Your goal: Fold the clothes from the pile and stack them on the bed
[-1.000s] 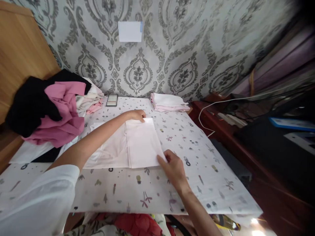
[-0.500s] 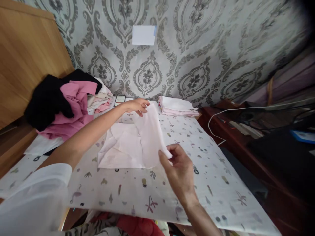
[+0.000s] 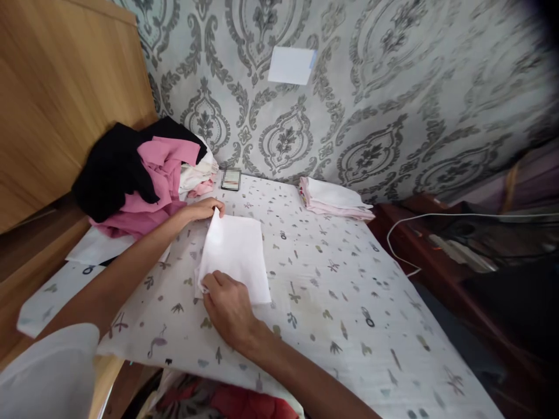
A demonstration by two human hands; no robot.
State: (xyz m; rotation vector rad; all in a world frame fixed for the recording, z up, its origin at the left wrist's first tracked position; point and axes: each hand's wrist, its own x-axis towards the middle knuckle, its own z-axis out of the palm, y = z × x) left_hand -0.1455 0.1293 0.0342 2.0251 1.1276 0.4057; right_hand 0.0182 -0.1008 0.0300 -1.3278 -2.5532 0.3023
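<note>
A white cloth (image 3: 238,247), folded into a roughly square shape, lies on the patterned sheet (image 3: 323,302). My left hand (image 3: 208,209) pinches its far left corner, which is lifted a little. At the near left corner my right hand (image 3: 229,305) grips the edge of the same cloth, fingers closed round it. The left edge is raised between the two hands, and a lower layer peeks out beneath it.
Black clothing (image 3: 113,169) and a pink garment (image 3: 161,166) are heaped at the left against a wooden panel (image 3: 74,75). A phone (image 3: 231,179) lies near the wall. Folded cloths (image 3: 334,198) are stacked at the back right. A white cable (image 3: 437,216) crosses the dark red furniture (image 3: 441,270).
The right part of the cloth has been folded over to the left, making it smaller. Both hands have moved to its left side. The view has turned slightly left.
</note>
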